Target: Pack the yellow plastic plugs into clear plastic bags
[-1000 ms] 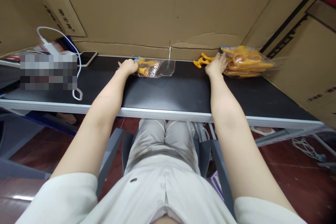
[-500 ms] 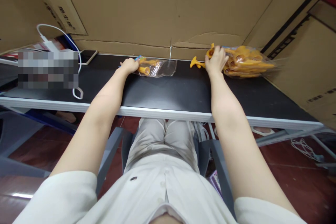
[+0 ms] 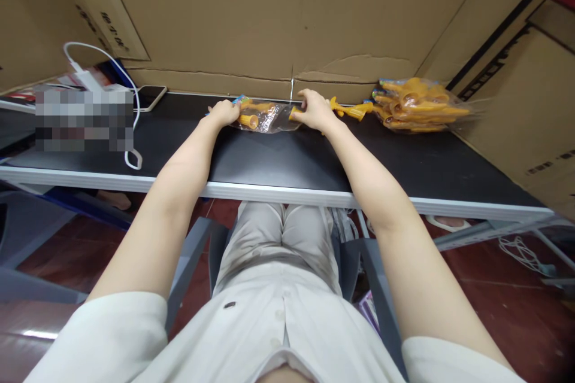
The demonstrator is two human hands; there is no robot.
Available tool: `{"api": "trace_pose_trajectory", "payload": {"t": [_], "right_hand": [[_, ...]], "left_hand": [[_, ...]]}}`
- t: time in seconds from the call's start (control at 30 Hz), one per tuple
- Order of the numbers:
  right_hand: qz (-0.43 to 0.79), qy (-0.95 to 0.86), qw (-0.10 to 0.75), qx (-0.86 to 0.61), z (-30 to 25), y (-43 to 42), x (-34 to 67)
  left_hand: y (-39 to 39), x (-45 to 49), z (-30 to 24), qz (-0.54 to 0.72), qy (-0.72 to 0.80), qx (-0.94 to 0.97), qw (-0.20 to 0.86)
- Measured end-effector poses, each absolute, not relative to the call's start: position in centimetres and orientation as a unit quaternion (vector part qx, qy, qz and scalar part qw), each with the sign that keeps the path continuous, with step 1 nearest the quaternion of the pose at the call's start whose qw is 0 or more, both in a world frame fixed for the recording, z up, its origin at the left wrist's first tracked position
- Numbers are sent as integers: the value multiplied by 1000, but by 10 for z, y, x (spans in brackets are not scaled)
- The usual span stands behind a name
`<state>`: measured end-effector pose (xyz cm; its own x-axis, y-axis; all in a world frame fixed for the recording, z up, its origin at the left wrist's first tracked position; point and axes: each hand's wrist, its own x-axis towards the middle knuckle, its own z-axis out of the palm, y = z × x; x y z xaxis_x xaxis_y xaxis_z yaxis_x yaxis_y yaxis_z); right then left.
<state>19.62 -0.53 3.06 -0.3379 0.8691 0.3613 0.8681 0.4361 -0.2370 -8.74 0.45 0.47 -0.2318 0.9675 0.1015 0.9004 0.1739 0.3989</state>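
Observation:
My left hand (image 3: 224,112) is closed on the left end of a clear plastic bag (image 3: 276,119) with a blue printed header. Inside the bag lie yellow plastic pieces (image 3: 250,121), one with a round hollow end. At the bag's right end, my right hand (image 3: 315,111) grips a yellow plastic part (image 3: 294,113), whose cup-like tip shows past the fingers; the rest is hidden by the hand. Just right of that hand, a loose yellow plastic piece (image 3: 357,110) with a branched end lies on the black table.
A fuller bag of yellow pieces (image 3: 420,105) sits at the right, near cardboard walls (image 3: 287,18) that close off the back and sides. Left on the table (image 3: 278,158) are a phone (image 3: 153,97), a white cable (image 3: 133,160) and a blurred-out item.
My right hand has moved left from beside the fuller bag to the smaller bag's end, bringing a yellow part. The loose yellow piece now shows more fully. My left hand has barely moved.

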Motion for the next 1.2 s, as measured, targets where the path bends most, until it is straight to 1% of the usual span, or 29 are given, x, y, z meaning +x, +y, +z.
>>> {"api": "trace_pose_trajectory", "payload": {"t": [0.1, 0.2, 0.27, 0.33, 0.5, 0.6, 0.7, 0.83, 0.97, 1.07, 1.2], "right_hand": [[8, -810, 192, -554, 32, -4, 205], [-16, -780, 102, -617, 36, -5, 214], [-14, -773, 38, -633, 38, -6, 219], [-13, -777, 15, -629, 38, -7, 221], [-37, -790, 75, -607, 45, -14, 219], [-22, -794, 101, -600, 48, -19, 214], [3, -792, 124, -597, 45, -20, 208], [11, -783, 158, -602, 37, -18, 200], [9, -773, 173, -610, 35, -18, 196], [9, -768, 180, -615, 36, -18, 196], [10, -764, 188, -617, 36, -16, 199]], "left_hand": [[3, -84, 6, 171, 763, 617, 85], [2, -79, 8, 144, 769, 618, 70], [2, -77, 8, 132, 773, 617, 58], [2, -76, 8, 130, 774, 617, 49], [3, -77, 7, 162, 765, 623, 20], [2, -72, 5, 193, 741, 643, 3], [2, -66, 1, 220, 681, 698, 25], [3, -61, -2, 175, 641, 744, 73], [6, -56, 0, 150, 601, 779, 96], [10, -53, -1, 144, 586, 792, 89], [16, -50, -5, 134, 603, 784, 63]]}}
